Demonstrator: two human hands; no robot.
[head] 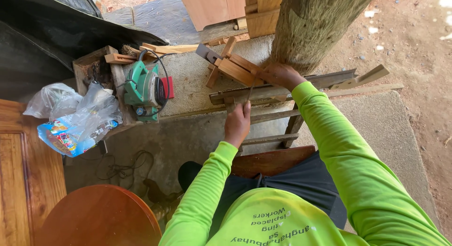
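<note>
A hand saw (325,80) with a wooden handle lies flat, its blade clamped between wooden strips on a low frame (273,116). A thin metal file (251,91) crosses the blade's edge. My left hand (238,123) grips the near end of the file. The file's far end is in my right hand (282,75), beside a wedge-shaped wooden clamp (233,67). Both arms wear bright green sleeves.
A thick tree trunk (315,20) rises just behind the saw. A green electric planer (146,88) and wood offcuts sit on the concrete slab at left, next to plastic bags (75,116). A round wooden tabletop (99,218) and a wooden panel (19,180) stand at lower left.
</note>
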